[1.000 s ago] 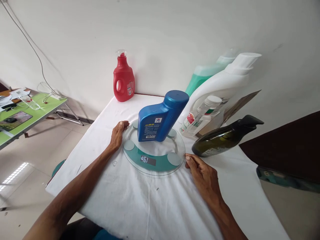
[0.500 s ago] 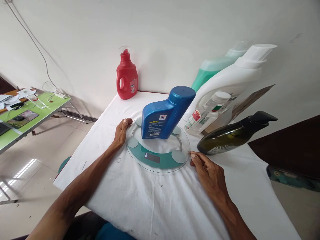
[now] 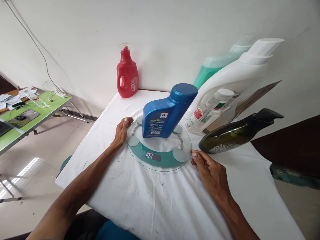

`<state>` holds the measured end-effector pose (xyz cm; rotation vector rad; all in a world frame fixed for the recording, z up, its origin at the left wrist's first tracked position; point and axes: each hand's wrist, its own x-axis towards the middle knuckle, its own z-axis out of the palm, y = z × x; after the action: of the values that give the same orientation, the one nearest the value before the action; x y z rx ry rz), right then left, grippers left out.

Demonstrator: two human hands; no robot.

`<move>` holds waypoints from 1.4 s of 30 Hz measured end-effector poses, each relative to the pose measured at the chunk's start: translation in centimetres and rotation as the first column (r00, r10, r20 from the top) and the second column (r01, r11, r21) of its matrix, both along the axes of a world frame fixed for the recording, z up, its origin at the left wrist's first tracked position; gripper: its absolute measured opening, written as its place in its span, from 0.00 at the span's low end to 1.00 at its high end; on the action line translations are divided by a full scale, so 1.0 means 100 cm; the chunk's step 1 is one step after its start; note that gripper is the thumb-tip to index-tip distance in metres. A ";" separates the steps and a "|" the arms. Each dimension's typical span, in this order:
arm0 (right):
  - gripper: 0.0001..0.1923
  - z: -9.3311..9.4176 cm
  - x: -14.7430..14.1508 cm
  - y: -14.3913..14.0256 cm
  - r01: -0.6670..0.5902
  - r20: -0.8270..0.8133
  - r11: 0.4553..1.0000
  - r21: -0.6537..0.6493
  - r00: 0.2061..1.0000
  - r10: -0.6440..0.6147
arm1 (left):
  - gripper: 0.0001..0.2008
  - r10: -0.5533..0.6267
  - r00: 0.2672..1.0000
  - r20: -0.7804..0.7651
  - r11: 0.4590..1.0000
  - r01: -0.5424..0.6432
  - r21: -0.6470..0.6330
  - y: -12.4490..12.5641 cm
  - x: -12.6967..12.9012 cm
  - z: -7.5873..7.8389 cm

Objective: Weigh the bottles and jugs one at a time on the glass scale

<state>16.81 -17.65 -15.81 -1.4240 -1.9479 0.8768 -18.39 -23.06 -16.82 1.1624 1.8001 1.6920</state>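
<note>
Blue bottle (image 3: 163, 115) stands on the glass scale (image 3: 166, 162), cap up, long axis slanting rightward in view! Left hand (image 3: 122, 132) and right hand (image 3: 211, 171) flank the rim, right fingers curled; whether either grips, I can't tell.

Left hand (image 3: 122, 131): by glass scale's (image 3: 166, 162) left rim, thumb up, fingers (image 3: 128, 121) loosely extended toward far side. Right hand (image 3: 212, 170): at scale's right rim, knuckles up, fingers curled, thumb (image 3: 198, 160) near index. Rim contact unclear. Bare forearms (image 3: 90, 170) angle inward to scale.
</note>
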 end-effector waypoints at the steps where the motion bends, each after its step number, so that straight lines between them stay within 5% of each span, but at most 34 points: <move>1: 0.28 0.000 0.000 0.000 -0.002 0.001 1.000 0.007 1.000 0.002 | 0.39 0.001 1.000 -0.001 1.000 -0.001 -0.002 0.000 0.000 0.000; 42: 0.28 0.001 0.000 -0.001 0.007 0.014 1.000 -0.030 1.000 -0.007 | 0.40 -0.003 1.000 -0.029 1.000 0.002 -0.020 0.000 0.001 0.002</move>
<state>16.76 -17.80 -15.75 -1.4570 -1.9469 0.8986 -18.28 -23.08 -16.66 1.1860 1.8282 1.6600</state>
